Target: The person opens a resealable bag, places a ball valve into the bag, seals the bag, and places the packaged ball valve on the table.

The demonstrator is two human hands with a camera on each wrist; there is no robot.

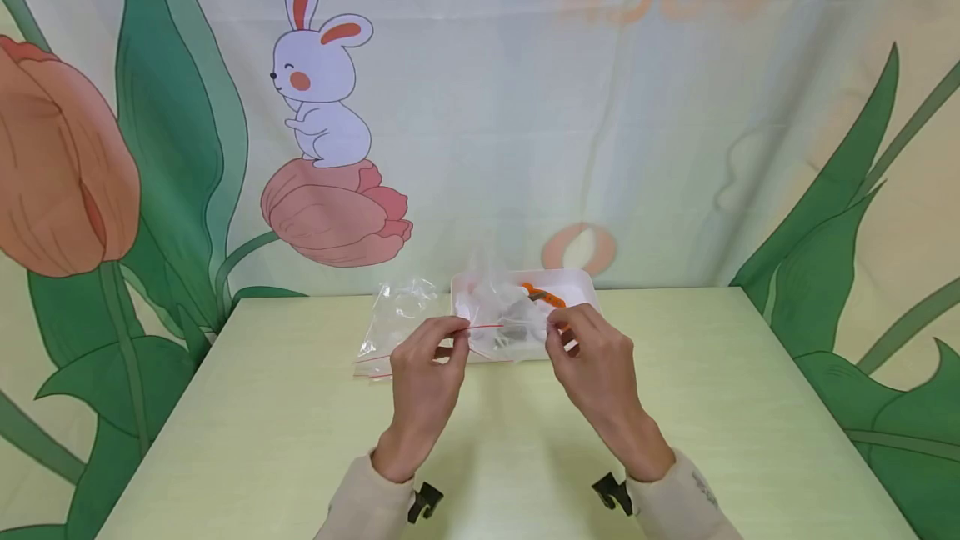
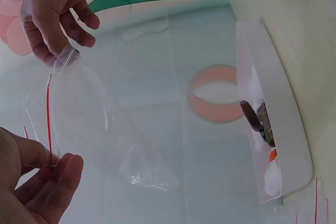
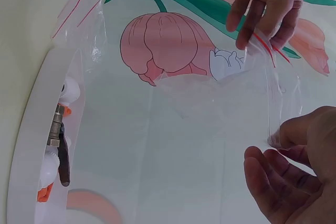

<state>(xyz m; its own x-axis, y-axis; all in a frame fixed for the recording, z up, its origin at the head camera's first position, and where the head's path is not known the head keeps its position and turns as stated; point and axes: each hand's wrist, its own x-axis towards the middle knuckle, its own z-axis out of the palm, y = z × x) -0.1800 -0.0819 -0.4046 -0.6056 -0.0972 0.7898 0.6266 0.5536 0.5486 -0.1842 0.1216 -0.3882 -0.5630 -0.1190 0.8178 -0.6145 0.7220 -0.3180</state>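
A clear zip bag (image 2: 110, 124) with a red line along its mouth is stretched between my two hands, over the tray. My left hand (image 1: 426, 377) pinches the mouth at one end, thumb against fingers beside the red line. At the other end my right hand (image 1: 600, 382) pinches the bunched plastic edge. In the right wrist view the bag (image 3: 220, 90) hangs thin and see-through, with nothing visible inside. Behind it stands a white tray (image 2: 291, 124) holding a metal valve (image 3: 55, 127) with a dark lever, white rounded pieces (image 3: 50, 166) and orange parts (image 1: 547, 297).
More clear zip bags (image 1: 397, 315) with red lines lie left of the tray, partly against it. The pale green table (image 1: 247, 423) ends at a printed curtain (image 1: 480, 107) just behind the tray. Black clips (image 1: 426, 502) sit at both cuffs.
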